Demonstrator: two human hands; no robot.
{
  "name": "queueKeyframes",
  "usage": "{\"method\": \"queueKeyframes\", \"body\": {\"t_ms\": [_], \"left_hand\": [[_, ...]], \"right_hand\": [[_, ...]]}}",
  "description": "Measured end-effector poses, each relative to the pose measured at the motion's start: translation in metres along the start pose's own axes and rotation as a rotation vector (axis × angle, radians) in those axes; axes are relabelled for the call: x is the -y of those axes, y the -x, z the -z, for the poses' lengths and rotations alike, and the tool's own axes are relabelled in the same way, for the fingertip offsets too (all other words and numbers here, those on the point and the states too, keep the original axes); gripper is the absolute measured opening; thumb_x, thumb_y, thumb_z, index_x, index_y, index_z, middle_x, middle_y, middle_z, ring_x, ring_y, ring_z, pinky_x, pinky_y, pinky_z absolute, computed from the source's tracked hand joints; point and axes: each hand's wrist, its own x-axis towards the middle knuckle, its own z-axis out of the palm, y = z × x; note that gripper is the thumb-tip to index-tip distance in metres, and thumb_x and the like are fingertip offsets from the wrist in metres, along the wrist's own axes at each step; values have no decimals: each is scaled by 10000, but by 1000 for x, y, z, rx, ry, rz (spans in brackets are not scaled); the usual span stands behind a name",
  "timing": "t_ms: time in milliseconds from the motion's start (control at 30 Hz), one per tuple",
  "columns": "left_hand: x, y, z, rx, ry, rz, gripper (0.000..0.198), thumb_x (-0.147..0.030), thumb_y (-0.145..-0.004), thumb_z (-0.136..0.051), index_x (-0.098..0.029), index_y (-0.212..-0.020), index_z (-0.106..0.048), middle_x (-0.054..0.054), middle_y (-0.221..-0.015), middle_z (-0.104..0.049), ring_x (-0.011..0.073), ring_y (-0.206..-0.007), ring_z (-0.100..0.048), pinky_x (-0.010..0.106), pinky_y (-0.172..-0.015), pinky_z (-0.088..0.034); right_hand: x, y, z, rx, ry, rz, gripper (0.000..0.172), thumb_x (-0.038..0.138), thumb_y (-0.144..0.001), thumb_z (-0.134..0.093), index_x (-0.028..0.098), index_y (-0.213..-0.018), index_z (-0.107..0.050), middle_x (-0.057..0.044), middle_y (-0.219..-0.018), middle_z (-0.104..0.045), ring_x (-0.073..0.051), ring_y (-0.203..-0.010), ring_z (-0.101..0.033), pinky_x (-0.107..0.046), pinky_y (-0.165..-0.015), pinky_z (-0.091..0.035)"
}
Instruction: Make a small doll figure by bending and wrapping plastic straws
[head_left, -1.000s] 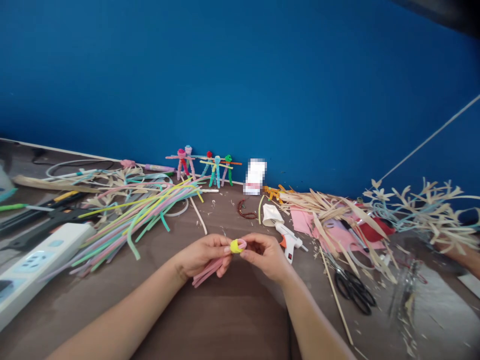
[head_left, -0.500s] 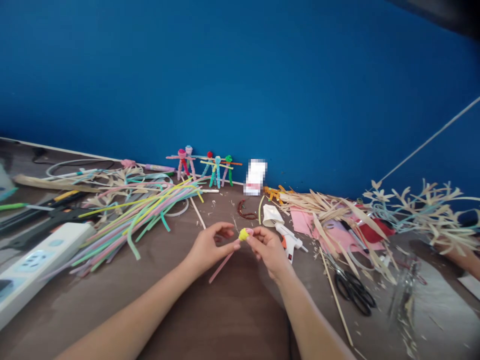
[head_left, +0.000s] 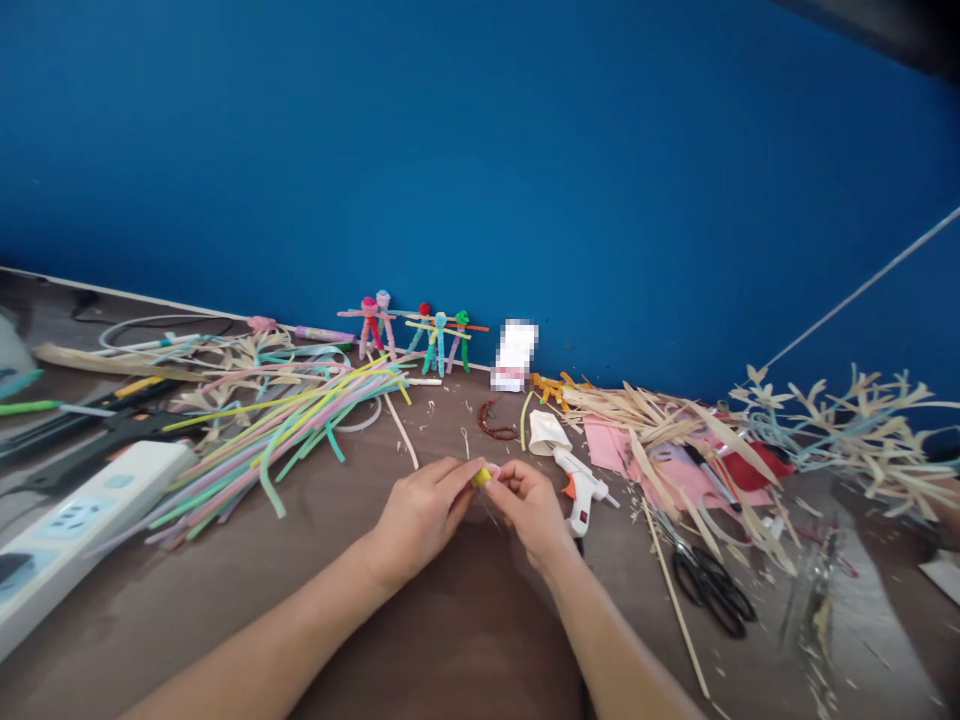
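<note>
A small yellow pipe cleaner coil (head_left: 481,477), with a bit of pink beside it, sits between both hands above the table. The fingers of my left hand (head_left: 421,515) are closed on its left side, the back of the hand turned up. With thumb and forefinger my right hand (head_left: 531,512) pinches its right side. The fingers cover most of the coil. Close to my right hand lies a white hot glue gun (head_left: 581,485) with an orange trigger. Beyond the hands a string of dark red beads (head_left: 495,425) rests on the table.
Pipe cleaners (head_left: 300,425) in pale colours lie heaped at left, near a white power strip (head_left: 90,530). Several pipe cleaner figures (head_left: 441,345) stand against the blue wall. Black-handled scissors (head_left: 712,590), pink felt (head_left: 606,442) and dried strips (head_left: 622,405) spread at right.
My left hand has turned over and closed in on the yellow coil, its fingers now covering more of it. The pink stem that hung below is no longer visible.
</note>
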Motion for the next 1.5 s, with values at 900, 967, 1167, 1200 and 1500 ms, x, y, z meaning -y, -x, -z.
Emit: {"method": "queueKeyframes", "body": {"t_ms": [900,967,1167,1200,1500], "left_hand": [[4,-11,-5,192,1283,624,321,-277,-691,-609,-139,-981,-602,24,-705,-619,104,-589,-534,230,-566,-436],[6,-11,-5,196,1298,636,322,-271,-688,-613,-140,-982,-600,23,-707,-616,100,-589,-534,223,-559,-432],[6,-11,-4,209,1303,659,345,-290,-683,-618,-134,-989,-597,24,-698,-612,89,-560,-531,212,-533,-434],[6,-11,-4,208,1313,662,346,-291,-682,-619,-133,-990,-597,24,-699,-612,87,-559,-531,209,-529,-435],[6,-11,-1,307,1527,775,290,-264,-675,-649,-128,-927,-610,9,-619,-597,71,-511,-544,182,-502,-450]], "right_hand": [[3,1,6,77,53,72,176,319,-670,-623,161,-711,-554,43,-524,-505,-54,-410,-384,-175,-380,-310],[3,2,7,73,94,86,175,329,-696,-597,158,-714,-565,47,-502,-487,-54,-403,-379,-176,-384,-300],[4,4,8,67,202,133,209,349,-744,-547,151,-683,-574,41,-495,-470,-54,-408,-366,-181,-399,-278],[4,4,8,66,208,134,215,354,-745,-545,151,-680,-573,40,-495,-471,-55,-407,-367,-182,-399,-278],[3,2,9,97,168,72,217,358,-702,-586,156,-638,-541,48,-482,-458,-53,-405,-351,-182,-401,-267]]}}
